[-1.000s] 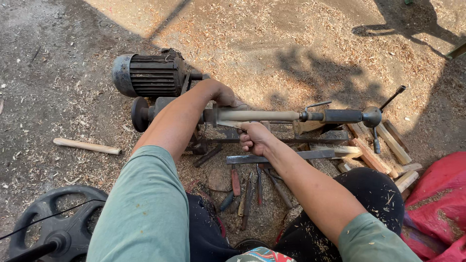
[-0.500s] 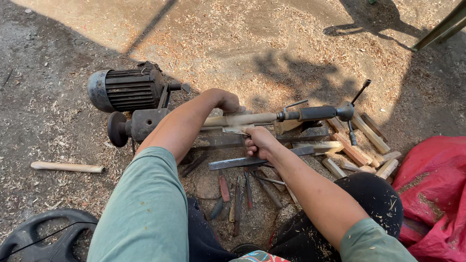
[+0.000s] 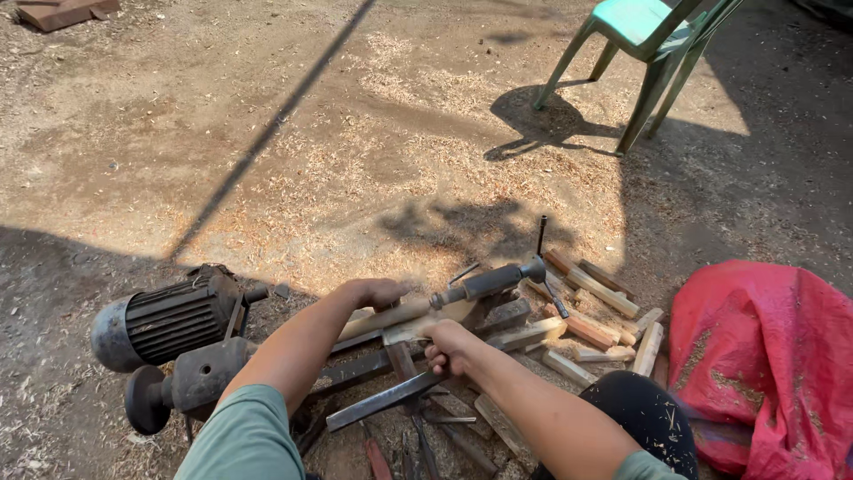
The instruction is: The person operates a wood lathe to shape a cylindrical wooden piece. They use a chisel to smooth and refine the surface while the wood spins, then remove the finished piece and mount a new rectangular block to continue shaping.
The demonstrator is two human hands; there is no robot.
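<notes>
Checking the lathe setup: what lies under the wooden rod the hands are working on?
Under the wooden rod lies a dark metal lathe bed, with a flat steel tool lower down. The right hand covers part of the bed.

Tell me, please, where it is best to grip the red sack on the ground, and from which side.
Grip the red sack at its crumpled top edge, coming from above on the open ground side. It lies slumped and loose, so the folds there probably give the easiest handful.
</notes>
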